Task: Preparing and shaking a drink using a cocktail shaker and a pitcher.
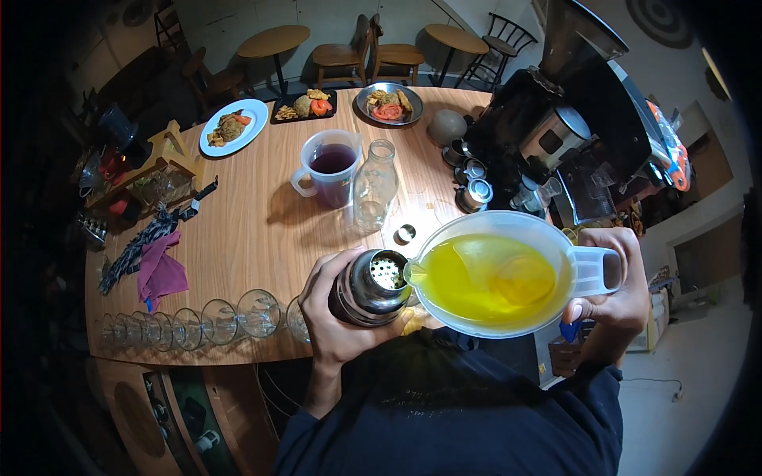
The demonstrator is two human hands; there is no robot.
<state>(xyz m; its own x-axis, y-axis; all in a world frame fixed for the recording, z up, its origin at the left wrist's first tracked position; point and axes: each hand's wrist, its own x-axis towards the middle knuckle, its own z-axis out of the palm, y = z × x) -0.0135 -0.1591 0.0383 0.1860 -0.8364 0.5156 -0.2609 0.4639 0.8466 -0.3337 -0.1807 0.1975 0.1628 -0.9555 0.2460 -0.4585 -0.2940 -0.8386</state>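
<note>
My left hand [337, 321] is wrapped round a metal cocktail shaker [370, 295], whose perforated strainer top faces up. In my right hand [623, 282] is the handle of a translucent plastic measuring jug [548, 230] holding yellow-green liquid. The jug is tilted, its spout at the shaker's strainer; whether liquid is flowing I cannot tell. A small metal cap [406, 233] lies just beyond the shaker. Farther back, an open glass bottle [375, 190] stands beside a second plastic jug [329, 186] of dark purple liquid.
Several clear glasses [218, 320] line the table's near left edge. Purple cloth [163, 271] lies at left. A white plate [252, 119], a black tray [295, 120] and a metal plate [413, 119] hold food at the back. A coffee grinder [548, 143] stands at right.
</note>
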